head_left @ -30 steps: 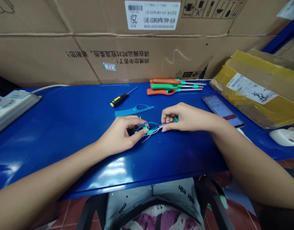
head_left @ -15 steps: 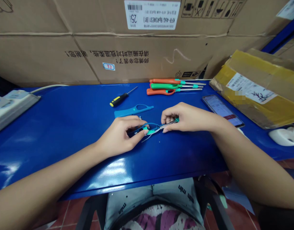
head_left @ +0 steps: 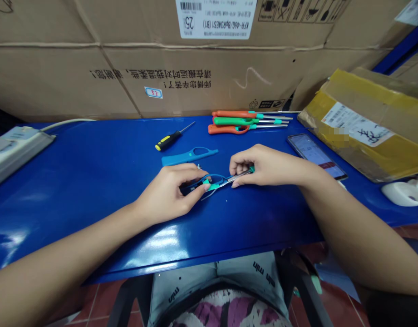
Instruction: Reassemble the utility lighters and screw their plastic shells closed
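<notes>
An opened blue lighter body (head_left: 217, 176) with a green trigger piece (head_left: 213, 185) lies between my two hands. My left hand (head_left: 173, 190) is closed on its handle end, thumb against the green piece. My right hand (head_left: 254, 167) pinches the metal tube (head_left: 239, 176), whose green tip pokes out by the palm. A thin wire (head_left: 208, 195) sticks out below the green piece. Just behind my left hand lies a separate blue shell half (head_left: 188, 156). The parts inside my left hand are mostly hidden.
A yellow-black screwdriver (head_left: 168, 141) lies behind the shell. Several orange and green lighters (head_left: 231, 121) are at the back of the blue table (head_left: 93, 181). At right are a phone (head_left: 314, 154), a taped box (head_left: 361, 127) and a white case (head_left: 402, 194); a power strip (head_left: 18, 150) is at left.
Both hands keep their grips and have hardly moved. The wire and green piece have shifted very slightly between them.
</notes>
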The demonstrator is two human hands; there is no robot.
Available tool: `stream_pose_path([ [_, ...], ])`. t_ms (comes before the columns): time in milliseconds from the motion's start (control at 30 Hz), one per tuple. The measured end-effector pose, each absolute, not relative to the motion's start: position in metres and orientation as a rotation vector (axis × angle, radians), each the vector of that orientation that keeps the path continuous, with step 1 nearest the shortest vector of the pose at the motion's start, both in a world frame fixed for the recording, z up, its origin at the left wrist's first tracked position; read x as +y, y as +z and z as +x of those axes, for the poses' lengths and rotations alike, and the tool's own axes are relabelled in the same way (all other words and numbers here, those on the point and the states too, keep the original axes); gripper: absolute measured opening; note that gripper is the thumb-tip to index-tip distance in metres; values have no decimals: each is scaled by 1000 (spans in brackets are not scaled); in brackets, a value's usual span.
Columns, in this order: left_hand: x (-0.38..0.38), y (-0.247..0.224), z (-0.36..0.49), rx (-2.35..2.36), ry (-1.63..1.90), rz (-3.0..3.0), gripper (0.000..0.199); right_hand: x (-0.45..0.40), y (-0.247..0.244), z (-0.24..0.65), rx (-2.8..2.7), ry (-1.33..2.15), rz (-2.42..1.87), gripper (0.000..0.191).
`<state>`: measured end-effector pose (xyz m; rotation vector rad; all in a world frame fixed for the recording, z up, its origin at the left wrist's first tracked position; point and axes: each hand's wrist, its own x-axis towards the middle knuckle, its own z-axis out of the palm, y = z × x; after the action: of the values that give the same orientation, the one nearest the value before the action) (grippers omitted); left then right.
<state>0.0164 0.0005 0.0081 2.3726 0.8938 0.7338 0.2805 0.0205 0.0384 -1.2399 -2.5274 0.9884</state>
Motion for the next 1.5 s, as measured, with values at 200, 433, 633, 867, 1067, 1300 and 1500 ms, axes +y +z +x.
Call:
stream_pose_path([
  [200,-1,4,13,859,785,2494,24,19,38,278,-2524,986,-1216,22],
  [433,-2,2,10,847,840,2627,24,19,39,279,-2460,1010,-1278,26],
  [633,0,0,10,807,912,2677,22,21,39,280,-2492,859,-1343,31],
  [867,2,3,11,900,851,2548,21,21,34,278,-2542,823,-1261,25],
  [1067,2,6,14,901,811,2466,18,19,31,275,-2562,920,-1099,26],
  [1300,1,3,16,887,824,2418,20,18,26,269,-2653,715,-1139,17],
  [1500,3,5,16,957,776,2343,20,17,28,268,-2672,624,-1184,17],
])
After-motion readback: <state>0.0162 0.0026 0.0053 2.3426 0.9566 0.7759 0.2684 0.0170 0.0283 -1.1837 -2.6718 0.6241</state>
